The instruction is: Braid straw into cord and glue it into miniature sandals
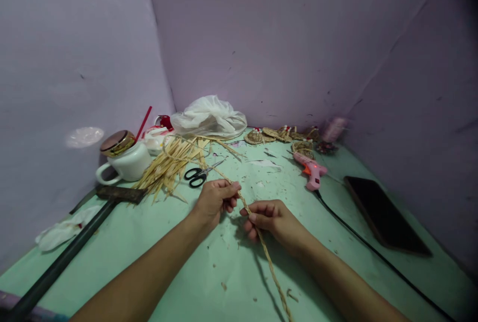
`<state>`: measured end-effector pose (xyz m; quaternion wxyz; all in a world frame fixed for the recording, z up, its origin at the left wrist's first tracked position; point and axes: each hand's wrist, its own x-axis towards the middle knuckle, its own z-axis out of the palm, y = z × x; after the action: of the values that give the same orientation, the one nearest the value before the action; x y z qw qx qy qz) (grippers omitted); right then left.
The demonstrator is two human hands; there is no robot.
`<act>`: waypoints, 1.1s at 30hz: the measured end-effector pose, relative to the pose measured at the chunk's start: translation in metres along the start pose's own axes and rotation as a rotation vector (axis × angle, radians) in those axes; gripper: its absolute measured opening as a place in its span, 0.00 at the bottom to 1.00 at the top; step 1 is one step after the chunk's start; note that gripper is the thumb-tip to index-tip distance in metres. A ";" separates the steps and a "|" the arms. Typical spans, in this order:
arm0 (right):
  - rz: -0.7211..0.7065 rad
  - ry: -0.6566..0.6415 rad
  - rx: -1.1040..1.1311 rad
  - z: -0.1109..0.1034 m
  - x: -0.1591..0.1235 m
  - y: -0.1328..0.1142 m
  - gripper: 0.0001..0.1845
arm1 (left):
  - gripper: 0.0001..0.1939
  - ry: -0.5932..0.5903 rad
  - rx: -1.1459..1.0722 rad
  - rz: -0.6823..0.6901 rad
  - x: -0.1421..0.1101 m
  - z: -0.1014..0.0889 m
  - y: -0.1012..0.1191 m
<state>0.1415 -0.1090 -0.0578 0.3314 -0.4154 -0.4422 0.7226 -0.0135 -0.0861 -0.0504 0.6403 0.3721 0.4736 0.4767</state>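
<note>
Between my two hands runs a twisted straw cord (269,262), which trails down past the bottom of the head view. My left hand (218,198) pinches it near its upper part, thumb on top. Slightly lower and to the right, my right hand (267,216) holds the same cord between thumb and fingers. Beyond my left hand lie black-handled scissors (197,176), and a spread bundle of dry straw strips (170,167) is just left of them. A thin part of the cord extends up from my left hand toward the straw.
A white mug (130,162) with a jar on top and a hammer (121,193) stand left. Behind are a white plastic bag (211,115) and several woven straw pieces (254,137). On the right lie a pink glue gun (311,168), its black cable and a dark tablet (384,215).
</note>
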 end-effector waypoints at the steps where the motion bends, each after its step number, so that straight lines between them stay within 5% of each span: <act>1: -0.003 0.010 0.001 0.001 0.000 0.000 0.17 | 0.16 -0.038 0.025 -0.008 -0.002 0.001 -0.001; 4: -0.014 0.028 -0.009 0.004 0.000 0.000 0.13 | 0.16 -0.121 0.122 -0.001 -0.007 0.005 -0.004; 11: -0.071 0.115 -0.034 0.009 0.005 0.008 0.08 | 0.15 -0.050 0.295 0.118 -0.013 0.015 -0.009; 19: 0.081 -0.151 0.009 -0.007 -0.002 0.000 0.19 | 0.15 0.066 0.362 0.221 0.003 0.000 -0.006; 22: 0.095 -0.151 0.028 -0.008 -0.002 0.001 0.19 | 0.16 0.082 0.360 0.231 0.009 -0.005 -0.005; 33: 0.064 -0.001 -0.015 -0.002 0.004 0.002 0.13 | 0.14 -0.106 0.396 0.125 -0.001 0.000 -0.002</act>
<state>0.1411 -0.1059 -0.0617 0.3050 -0.4314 -0.4342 0.7296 -0.0130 -0.0878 -0.0522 0.5480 0.5440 0.4995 0.3928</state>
